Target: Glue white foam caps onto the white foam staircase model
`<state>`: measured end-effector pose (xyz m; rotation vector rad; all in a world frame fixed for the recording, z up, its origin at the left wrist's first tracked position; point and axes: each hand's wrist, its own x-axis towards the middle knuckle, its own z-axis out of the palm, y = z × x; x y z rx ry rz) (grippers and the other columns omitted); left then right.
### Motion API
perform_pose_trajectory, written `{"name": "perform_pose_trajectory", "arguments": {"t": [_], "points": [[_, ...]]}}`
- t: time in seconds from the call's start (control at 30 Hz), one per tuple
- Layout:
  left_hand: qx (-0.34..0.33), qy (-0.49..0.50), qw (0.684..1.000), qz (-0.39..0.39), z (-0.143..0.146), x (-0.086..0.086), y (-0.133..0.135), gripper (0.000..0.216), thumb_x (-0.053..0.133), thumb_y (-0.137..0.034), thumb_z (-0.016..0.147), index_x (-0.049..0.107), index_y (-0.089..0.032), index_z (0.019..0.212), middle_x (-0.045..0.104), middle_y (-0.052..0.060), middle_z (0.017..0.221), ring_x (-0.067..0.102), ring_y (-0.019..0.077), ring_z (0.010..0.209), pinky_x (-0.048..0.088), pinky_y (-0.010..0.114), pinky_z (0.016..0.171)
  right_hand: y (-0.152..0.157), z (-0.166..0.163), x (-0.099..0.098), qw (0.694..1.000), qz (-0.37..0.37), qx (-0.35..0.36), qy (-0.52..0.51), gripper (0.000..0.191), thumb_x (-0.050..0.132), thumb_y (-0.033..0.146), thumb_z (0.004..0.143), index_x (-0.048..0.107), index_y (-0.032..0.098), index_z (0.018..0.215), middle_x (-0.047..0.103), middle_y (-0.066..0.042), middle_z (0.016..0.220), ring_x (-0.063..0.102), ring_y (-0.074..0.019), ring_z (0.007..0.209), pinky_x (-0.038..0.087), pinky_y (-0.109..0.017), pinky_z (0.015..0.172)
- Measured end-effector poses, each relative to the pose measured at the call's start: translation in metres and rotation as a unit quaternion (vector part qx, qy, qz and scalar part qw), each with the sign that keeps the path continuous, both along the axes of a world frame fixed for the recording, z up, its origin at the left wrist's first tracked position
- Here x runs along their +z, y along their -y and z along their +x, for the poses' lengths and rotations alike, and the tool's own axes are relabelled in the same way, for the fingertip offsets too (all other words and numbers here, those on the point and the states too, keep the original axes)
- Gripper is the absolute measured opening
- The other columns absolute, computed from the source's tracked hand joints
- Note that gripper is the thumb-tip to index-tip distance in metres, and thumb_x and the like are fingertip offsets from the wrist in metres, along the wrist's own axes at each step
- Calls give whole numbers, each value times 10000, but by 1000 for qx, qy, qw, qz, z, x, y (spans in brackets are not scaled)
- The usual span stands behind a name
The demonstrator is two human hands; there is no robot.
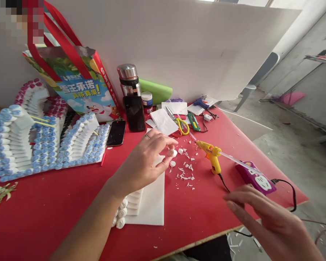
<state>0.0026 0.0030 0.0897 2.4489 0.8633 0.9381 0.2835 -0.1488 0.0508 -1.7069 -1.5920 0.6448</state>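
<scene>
My left hand (pixel 146 159) reaches over the red table (pixel 57 214) and pinches a small white foam piece (pixel 172 153) between thumb and fingers. Under that wrist lies a white foam sheet (pixel 152 203) with stepped white layers and small rolled pieces along its left side. White scraps (pixel 186 170) are scattered just right of the pinched piece. My right hand (pixel 263 214) hovers at the table's front right edge, fingers stretched out, holding nothing. A yellow glue gun (pixel 212 154) stands between the two hands, nozzle pointing left.
A blue-and-white stepped foam model (pixel 40 145) fills the left side. Behind it stand a red printed bag (pixel 78 87), a dark flask (pixel 132 98) and a phone (pixel 116 132). Scissors (pixel 179 123), a green cutter (pixel 193 121) and a purple power strip (pixel 256 177) lie to the right.
</scene>
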Motion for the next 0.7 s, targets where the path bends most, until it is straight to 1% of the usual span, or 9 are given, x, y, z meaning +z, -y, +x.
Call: {"name": "perform_pose_trajectory", "arguments": {"t": [0.03, 0.1, 0.13, 0.2, 0.27, 0.33, 0.4, 0.57, 0.7], "points": [[-19, -9, 1000, -3, 1, 2, 2, 287, 563, -122, 923, 577, -232, 1188, 665, 64, 1052, 568, 226, 1066, 465, 380, 964, -14, -9, 8, 998, -2, 6, -56, 191, 717, 420, 850, 763, 254, 934, 684, -91, 879, 654, -239, 823, 549, -299, 649], [-54, -28, 998, -7, 3, 6, 7, 327, 550, -124, 933, 557, -238, 1240, 659, 65, 1069, 558, 224, 1085, 462, 367, 959, -47, -22, 20, 982, -58, 43, -172, 294, 773, 405, 816, 754, 245, 1062, 638, -59, 824, 606, -192, 761, 528, -281, 632], [-67, -38, 997, -9, 4, 8, 9, 342, 546, -127, 937, 548, -239, 1260, 657, 66, 1075, 556, 224, 1089, 460, 363, 958, -64, -27, 22, 964, -99, 90, -231, 378, 801, 392, 793, 736, 237, 1131, 618, -41, 803, 589, -172, 744, 520, -268, 624], [-85, -58, 995, -11, 3, 11, 12, 357, 547, -132, 937, 539, -240, 1278, 653, 69, 1081, 559, 225, 1080, 453, 365, 961, -93, -35, 24, 916, -167, 189, -313, 432, 829, 378, 765, 722, 198, 1143, 609, -29, 816, 564, -141, 719, 513, -254, 622], [-97, -75, 992, -14, 1, 14, 14, 352, 551, -141, 937, 540, -239, 1274, 645, 71, 1076, 562, 224, 1062, 443, 369, 972, -112, -41, 23, 881, -200, 242, -354, 427, 842, 356, 748, 708, 167, 1107, 632, -43, 888, 567, -137, 750, 511, -257, 650], [-111, -86, 990, -23, -1, 15, 14, 343, 552, -138, 935, 544, -234, 1264, 638, 68, 1066, 560, 219, 1054, 438, 360, 975, -120, -46, 22, 863, -221, 280, -358, 352, 826, 344, 767, 699, 153, 1034, 635, -41, 892, 559, -127, 742, 491, -252, 649], [-127, -87, 988, -32, -3, 16, 13, 350, 554, -116, 925, 545, -231, 1255, 640, 63, 1065, 558, 210, 1055, 441, 339, 961, -124, -50, 23, 855, -234, 309, -343, 274, 796, 345, 800, 690, 151, 962, 623, -25, 848, 537, -114, 706, 464, -246, 629], [-146, -90, 984, -45, -5, 16, 9, 354, 552, -74, 907, 552, -205, 1235, 652, 62, 1057, 566, 196, 1028, 443, 320, 932, -130, -55, 25, 861, -237, 354, -278, 229, 756, 361, 829, 680, 158, 904, 615, -17, 822, 514, -119, 695, 438, -258, 616], [-136, -101, 982, -86, -9, 17, 10, 363, 564, -110, 916, 555, -227, 1259, 647, 60, 1106, 577, 202, 1063, 461, 322, 924, -137, -60, 18, 866, -226, 374, -243, 162, 740, 294, 835, 641, 167, 846, 573, 11, 758, 459, -93, 635, 389, -238, 564]]}}
